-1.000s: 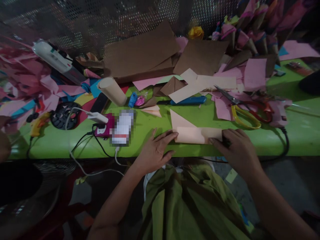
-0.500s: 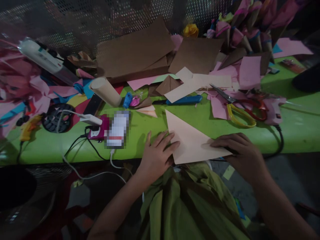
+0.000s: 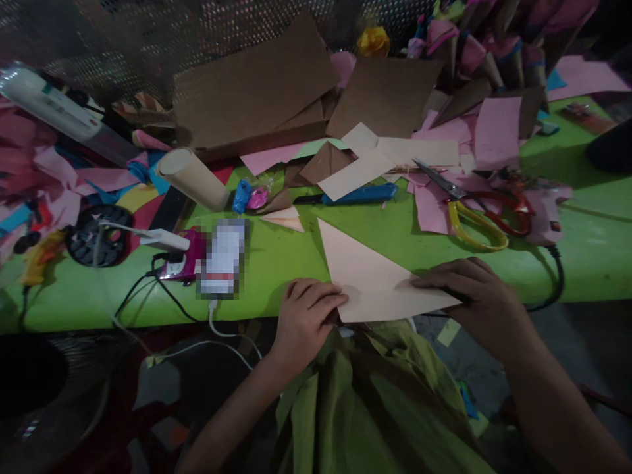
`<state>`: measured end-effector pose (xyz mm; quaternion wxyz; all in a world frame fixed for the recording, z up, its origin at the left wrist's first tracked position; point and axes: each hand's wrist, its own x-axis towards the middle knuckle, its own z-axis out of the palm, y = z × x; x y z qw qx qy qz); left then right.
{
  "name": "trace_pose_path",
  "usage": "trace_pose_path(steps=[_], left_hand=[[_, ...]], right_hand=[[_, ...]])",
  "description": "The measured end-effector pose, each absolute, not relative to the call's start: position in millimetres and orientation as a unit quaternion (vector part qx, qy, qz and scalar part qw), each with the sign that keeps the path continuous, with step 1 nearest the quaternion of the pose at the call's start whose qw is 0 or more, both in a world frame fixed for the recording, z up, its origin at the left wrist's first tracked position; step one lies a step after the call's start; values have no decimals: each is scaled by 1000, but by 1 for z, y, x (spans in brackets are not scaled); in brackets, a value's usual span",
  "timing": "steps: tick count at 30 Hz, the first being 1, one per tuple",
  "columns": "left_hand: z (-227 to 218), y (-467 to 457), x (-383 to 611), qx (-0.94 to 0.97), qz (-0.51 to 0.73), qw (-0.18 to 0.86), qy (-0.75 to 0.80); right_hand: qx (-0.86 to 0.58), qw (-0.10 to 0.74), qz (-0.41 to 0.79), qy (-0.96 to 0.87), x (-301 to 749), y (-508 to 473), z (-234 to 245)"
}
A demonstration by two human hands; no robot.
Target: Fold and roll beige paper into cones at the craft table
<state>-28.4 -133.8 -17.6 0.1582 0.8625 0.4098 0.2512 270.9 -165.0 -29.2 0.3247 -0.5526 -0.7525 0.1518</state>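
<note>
Pinching the right corner of a pale cream triangular paper sheet [image 3: 375,283] in my nearly closed right hand [image 3: 481,306], I hold its lower left edge with my half-curled left hand [image 3: 305,322], at the glossy green tabletop's [image 3: 276,260] front.

- Setting: paper-craft workspace.
- Green surface [image 3: 279,263] strewn with pink paper [image 3: 498,133], brown sheets [image 3: 251,85].
- Tools: scissors [image 3: 457,191], blue cutter [image 3: 363,193], pink glue gun [image 3: 546,209].
- Pink-topped paper cones [image 3: 494,47] massed far right.
</note>
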Motion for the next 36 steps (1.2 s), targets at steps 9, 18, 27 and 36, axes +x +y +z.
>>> trace_pose_path(steps=[9,18,27,36], left_hand=[[-14,-134,-13,800,297,140,502],[-21,-134,0,746,357,128,548],[-17,-132,4,785,269,94,550],[-15,-132,3,816,197,65,540]], right_hand=[[-557,324,118,-756,264,-155,-24],[-614,301,95,-723,258,-152,-26],[-648,300,116,-690,257,-153,-33],[-647,321,126,-680,253,-150,-35]])
